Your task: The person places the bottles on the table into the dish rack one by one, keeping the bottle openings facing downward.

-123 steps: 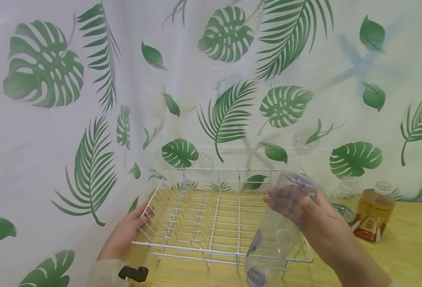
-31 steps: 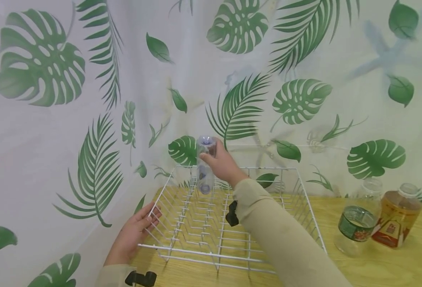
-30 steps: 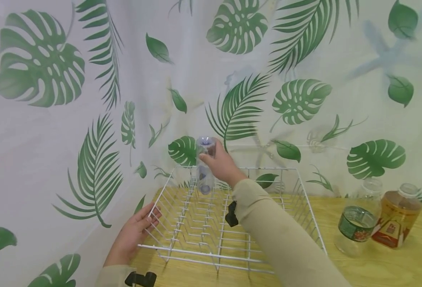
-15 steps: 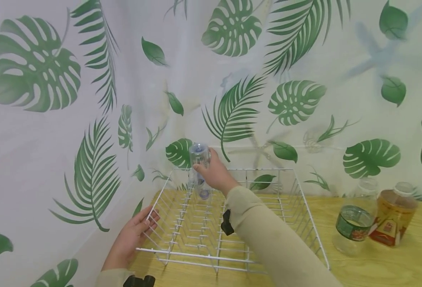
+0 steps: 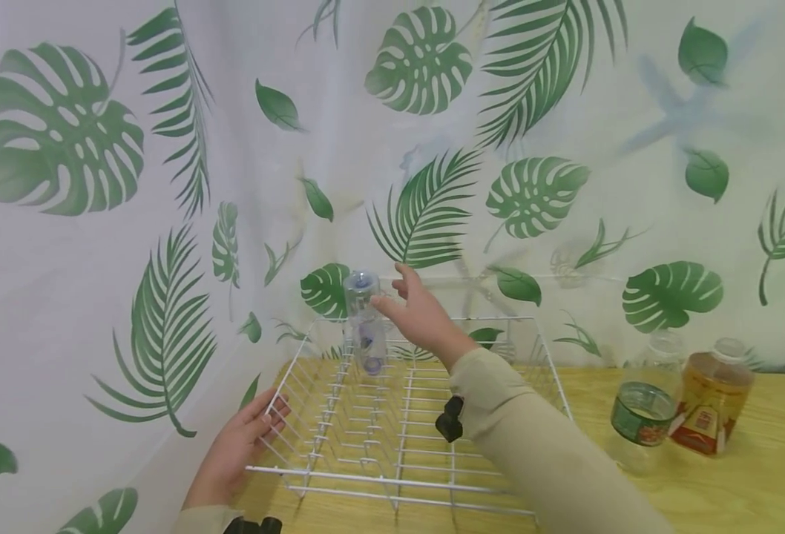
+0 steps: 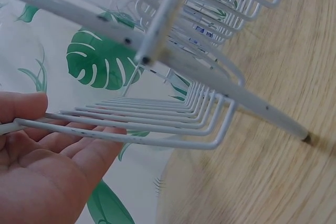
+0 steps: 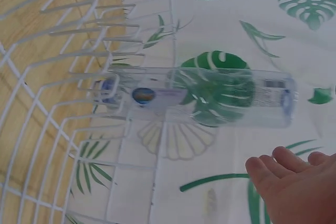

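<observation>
A clear plastic bottle [image 5: 366, 334] stands upside down in the far left part of a white wire dish rack [image 5: 392, 482]. In the right wrist view, the neck of the bottle [image 7: 210, 95] sits among the rack's wires and its base points away from them. My right hand [image 5: 426, 315] is just right of the bottle, fingers and thumb spread and holding nothing; a gap shows between that hand [image 7: 299, 187] and the bottle. My left hand [image 5: 232, 441] holds the rack's left side. Close up, the left thumb [image 6: 23, 106] lies over the top wire with fingers beneath.
Right of the rack, a clear bottle with a green label [image 5: 642, 415] stands beside an amber bottle with a red label [image 5: 713, 400] on the wooden table [image 5: 766, 475]. A leaf-print curtain [image 5: 286, 185] hangs close behind and to the left.
The right hand carried the bottle from the front right to the rack's far left and turned its neck into the wires. It has now let go and moved right. The left hand stays on the rack.
</observation>
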Available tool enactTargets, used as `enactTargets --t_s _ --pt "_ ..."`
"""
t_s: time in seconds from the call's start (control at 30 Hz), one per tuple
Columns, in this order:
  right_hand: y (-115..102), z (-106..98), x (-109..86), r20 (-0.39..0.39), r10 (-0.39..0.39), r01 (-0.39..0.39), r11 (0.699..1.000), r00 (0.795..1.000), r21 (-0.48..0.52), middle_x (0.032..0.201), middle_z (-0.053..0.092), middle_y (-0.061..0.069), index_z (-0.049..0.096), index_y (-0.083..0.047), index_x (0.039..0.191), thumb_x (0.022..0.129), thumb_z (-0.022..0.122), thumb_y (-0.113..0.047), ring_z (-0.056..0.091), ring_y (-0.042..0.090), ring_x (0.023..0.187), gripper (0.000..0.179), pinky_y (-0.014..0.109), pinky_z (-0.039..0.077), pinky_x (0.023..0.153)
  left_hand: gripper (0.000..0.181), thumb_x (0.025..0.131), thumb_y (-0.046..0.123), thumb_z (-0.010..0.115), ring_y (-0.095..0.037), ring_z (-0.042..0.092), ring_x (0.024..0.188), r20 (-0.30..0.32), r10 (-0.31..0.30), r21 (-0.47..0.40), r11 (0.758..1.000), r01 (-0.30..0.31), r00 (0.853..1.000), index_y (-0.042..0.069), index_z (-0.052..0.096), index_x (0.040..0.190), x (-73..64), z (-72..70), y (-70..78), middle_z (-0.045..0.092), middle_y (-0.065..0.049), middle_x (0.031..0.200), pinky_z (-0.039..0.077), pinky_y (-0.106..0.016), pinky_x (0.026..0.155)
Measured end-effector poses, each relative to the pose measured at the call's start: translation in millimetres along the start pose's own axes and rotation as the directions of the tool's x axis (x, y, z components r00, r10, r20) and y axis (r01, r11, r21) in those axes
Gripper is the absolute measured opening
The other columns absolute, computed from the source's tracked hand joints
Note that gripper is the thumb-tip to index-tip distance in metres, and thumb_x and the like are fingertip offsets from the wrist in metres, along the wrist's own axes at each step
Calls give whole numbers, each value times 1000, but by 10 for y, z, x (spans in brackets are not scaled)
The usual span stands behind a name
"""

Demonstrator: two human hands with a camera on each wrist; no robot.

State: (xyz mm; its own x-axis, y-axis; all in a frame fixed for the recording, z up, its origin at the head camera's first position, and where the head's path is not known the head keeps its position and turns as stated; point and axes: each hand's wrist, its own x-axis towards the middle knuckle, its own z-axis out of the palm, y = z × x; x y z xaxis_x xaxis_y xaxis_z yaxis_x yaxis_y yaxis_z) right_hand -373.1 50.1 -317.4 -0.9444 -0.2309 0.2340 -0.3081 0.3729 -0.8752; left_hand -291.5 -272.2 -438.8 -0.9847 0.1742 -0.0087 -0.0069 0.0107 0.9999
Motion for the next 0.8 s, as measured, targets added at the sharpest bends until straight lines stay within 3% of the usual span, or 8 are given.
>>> enactTargets --t_s 0.37,0.53,0.67,0.8 --pt "-202 -479 -361 32 -79 80 997 996 -16 151 26 -4 7 -43 147 84 53 -63 25 20 137 80 49 31 105 49 102 5 27 -32 28 135 -4 -32 5 999 32 999 4 15 150 -24 -18 -21 26 -20 149 25 -43 109" --pt "-262 -777 -589 28 -148 149 986 989 -78 151 25 0 8 -39 148 90 53 -52 28 28 136 74 48 29 107 49 102 5 26 -32 26 135 8 -26 -8 1000 26 1000 3 13 150 -9 4 5 24 -20 149 24 -44 110" --pt "-290 -1034 -837 12 -190 189 972 982 -140 150 26 -2 12 -37 148 90 53 -51 28 28 136 72 48 27 108 50 103 6 26 -31 27 135 17 -33 -4 999 33 999 4 12 150 -6 15 21 24 -19 149 23 -44 110" --pt "-322 -1245 -1102 -20 -204 193 947 979 -256 150 27 -5 16 -36 148 91 53 -50 30 30 134 69 53 28 106 50 103 7 28 -30 28 135 20 -34 -2 999 34 999 6 13 150 -8 9 18 25 -18 150 24 -43 110"
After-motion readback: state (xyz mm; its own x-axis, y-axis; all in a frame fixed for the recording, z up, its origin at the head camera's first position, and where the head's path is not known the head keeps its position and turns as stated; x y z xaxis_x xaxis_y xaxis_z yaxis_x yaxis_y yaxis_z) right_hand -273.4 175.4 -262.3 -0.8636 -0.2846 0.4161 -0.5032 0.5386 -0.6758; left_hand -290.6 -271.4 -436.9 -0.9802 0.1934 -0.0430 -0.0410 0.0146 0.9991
